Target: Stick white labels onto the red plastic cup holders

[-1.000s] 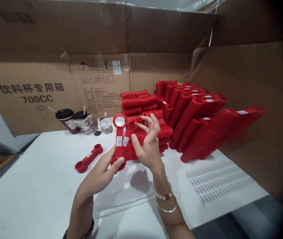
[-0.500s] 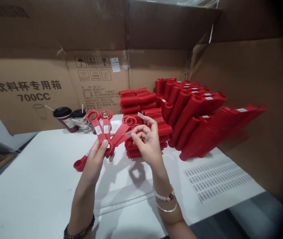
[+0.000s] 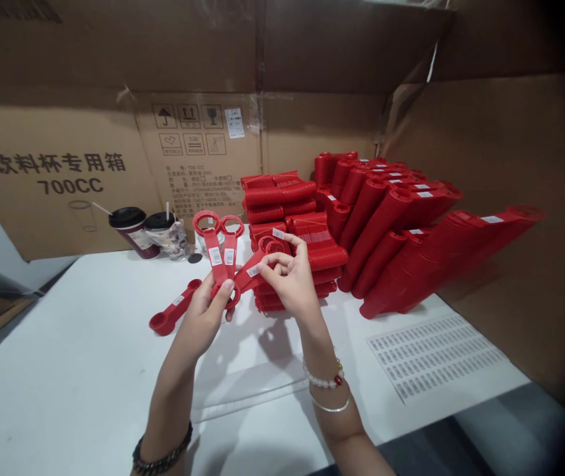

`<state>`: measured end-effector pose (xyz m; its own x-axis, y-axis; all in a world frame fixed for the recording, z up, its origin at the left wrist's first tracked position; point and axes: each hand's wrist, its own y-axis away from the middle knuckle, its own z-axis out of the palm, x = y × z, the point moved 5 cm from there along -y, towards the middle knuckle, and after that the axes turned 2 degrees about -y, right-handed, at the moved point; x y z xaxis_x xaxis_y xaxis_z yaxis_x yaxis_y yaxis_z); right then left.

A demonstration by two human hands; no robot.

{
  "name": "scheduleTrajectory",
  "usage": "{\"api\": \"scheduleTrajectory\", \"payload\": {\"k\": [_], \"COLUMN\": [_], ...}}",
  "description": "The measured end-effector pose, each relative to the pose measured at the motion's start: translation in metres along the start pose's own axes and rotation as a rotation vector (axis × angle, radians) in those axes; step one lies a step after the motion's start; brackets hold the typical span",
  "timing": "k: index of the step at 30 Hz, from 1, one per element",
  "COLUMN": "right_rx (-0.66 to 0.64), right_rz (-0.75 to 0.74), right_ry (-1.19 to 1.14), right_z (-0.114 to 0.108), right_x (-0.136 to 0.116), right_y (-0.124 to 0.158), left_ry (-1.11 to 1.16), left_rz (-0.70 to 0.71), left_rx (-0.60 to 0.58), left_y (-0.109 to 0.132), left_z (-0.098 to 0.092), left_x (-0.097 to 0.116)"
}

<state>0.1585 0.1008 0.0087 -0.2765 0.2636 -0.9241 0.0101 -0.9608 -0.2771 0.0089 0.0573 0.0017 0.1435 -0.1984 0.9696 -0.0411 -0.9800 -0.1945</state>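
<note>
My left hand [image 3: 208,314] grips the lower ends of a fan of red plastic openers [image 3: 220,251], each with a ring at the top and a small white barcode label. My right hand [image 3: 290,281] pinches the ring end of the rightmost opener [image 3: 257,264] in that fan, fingers curled close; a small white sticker [image 3: 277,233] shows at its fingertips. Another labelled red opener [image 3: 176,312] lies flat on the white table [image 3: 64,370], left of my left hand.
Behind my hands lie stacks of red openers [image 3: 287,225], with long nested rows [image 3: 411,244] to the right. A sheet of barcode stickers [image 3: 436,357] lies at the right. Two lidded drink cups [image 3: 136,231] stand at the back left. Cardboard boxes [image 3: 64,132] wall the table.
The held openers went from a tight upright bunch to a spread fan. My right hand came down onto the rightmost opener's ring end with the sticker.
</note>
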Motion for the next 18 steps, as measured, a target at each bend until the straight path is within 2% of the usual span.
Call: {"api": "scheduleTrajectory", "payload": {"k": [8, 18], "right_rx": [-0.012, -0.016], "right_rz": [0.047, 0.049], "right_ry": [-0.024, 0.056], "right_z": [-0.003, -0.003], "right_x": [0.007, 0.013], "right_y": [-0.003, -0.005], "left_ry": [0.063, 0.089], "left_rz": [-0.129, -0.144], "left_rx": [0.001, 0.01], "left_y": [-0.004, -0.004], "left_z": [-0.002, -0.001], "left_x": [-0.005, -0.005]}}
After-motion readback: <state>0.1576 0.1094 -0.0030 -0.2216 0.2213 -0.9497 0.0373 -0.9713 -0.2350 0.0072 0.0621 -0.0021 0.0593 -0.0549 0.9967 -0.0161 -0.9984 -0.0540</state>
